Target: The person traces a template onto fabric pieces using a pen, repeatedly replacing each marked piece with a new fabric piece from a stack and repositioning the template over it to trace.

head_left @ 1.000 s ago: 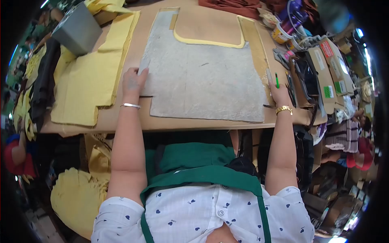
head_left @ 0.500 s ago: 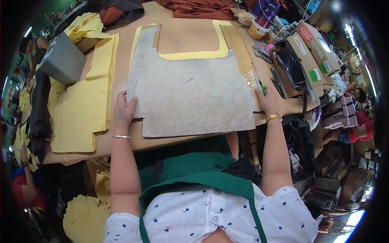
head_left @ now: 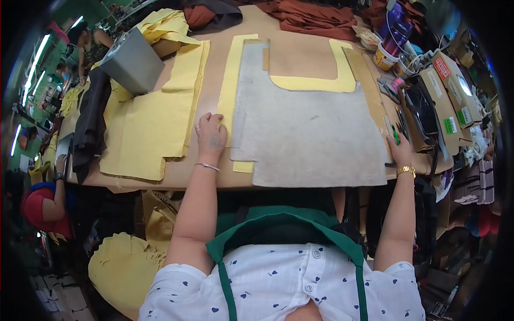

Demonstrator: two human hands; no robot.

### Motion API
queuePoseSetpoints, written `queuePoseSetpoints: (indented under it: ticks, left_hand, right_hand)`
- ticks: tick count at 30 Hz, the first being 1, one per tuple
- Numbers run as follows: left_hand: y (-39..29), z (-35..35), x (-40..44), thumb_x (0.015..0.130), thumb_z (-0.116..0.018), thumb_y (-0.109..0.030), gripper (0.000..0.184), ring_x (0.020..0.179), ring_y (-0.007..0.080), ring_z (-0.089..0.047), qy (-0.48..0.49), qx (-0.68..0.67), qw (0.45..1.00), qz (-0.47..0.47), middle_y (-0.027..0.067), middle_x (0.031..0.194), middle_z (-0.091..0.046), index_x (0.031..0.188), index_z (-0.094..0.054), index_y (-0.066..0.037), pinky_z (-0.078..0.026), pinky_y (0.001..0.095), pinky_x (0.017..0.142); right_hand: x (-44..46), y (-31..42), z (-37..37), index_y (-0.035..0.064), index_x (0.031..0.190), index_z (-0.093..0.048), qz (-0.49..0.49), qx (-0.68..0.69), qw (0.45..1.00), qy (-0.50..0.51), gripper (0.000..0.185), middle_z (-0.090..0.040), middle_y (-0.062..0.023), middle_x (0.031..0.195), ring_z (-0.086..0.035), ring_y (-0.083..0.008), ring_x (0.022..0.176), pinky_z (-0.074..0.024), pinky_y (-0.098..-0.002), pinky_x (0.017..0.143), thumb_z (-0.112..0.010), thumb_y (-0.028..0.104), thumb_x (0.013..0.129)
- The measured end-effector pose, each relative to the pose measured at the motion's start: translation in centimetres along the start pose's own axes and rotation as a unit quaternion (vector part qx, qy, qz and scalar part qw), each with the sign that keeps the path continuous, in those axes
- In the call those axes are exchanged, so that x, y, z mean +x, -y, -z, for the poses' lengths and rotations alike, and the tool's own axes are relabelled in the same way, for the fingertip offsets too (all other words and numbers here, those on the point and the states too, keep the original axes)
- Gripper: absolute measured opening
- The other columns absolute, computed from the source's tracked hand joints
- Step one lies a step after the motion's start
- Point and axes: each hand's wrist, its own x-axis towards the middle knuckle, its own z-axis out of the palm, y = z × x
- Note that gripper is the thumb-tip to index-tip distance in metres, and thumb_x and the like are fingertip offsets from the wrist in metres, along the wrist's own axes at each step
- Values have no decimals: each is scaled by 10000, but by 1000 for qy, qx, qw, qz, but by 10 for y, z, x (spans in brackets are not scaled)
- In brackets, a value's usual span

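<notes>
A large grey U-notched pattern board (head_left: 316, 134) lies on a piece of yellow fabric (head_left: 227, 101), which shows along its left side and inside the notch. My left hand (head_left: 212, 135) is at the fabric's left edge, fingers bent and closed on it, just off the board. In my right hand (head_left: 401, 151), beside the board's lower right corner, is a slim green pen-like tool (head_left: 395, 135) pointing up and left. Its exact kind is too small to tell. Brown tape covers the board's right arm.
Stacked yellow fabric pieces (head_left: 150, 128) lie left, beside a grey metal block (head_left: 134, 61) and dark cloth (head_left: 91, 117). Rust-coloured cloth (head_left: 316, 18) is at the back. Cardboard boxes (head_left: 447, 101), a bucket (head_left: 384, 56) and pens stand right. Co-workers sit at far left.
My left hand has left the board's edge and moved onto the yellow fabric. More yellow now shows along the board's left side. The whole view has shifted, placing the table further right.
</notes>
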Motion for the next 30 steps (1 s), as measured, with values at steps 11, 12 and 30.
queuePoseSetpoints:
  ticks: [11, 12, 30]
  left_hand:
    - [-34, 23, 23, 683, -633, -263, 372, 753, 369, -556, 152, -46, 969, 188, 210, 837, -576, 887, -512, 23, -452, 398, 671]
    - [-33, 22, 22, 690, -621, -251, 347, 751, 364, -559, 165, -49, 970, 173, 210, 813, -584, 860, -524, 35, -450, 393, 666]
    - [202, 310, -79, 779, -464, -284, 354, 820, 216, -543, -458, -680, 552, 150, 101, 945, -563, 979, -525, 1, -443, 332, 707]
  right_hand:
    - [-12, -9, -13, -22, 907, -565, -26, -23, 995, -91, 428, -573, -203, 859, -547, -336, 821, -423, -377, 716, -562, 378, 753]
    - [-12, -7, -11, -19, 901, -565, -38, -17, 996, -84, 426, -576, -199, 840, -551, -333, 806, -426, -374, 708, -564, 380, 751]
    - [9, -50, -18, -22, 827, -573, 6, -23, 998, -62, 451, -598, -119, 739, -566, -208, 674, -432, -302, 634, -599, 418, 729]
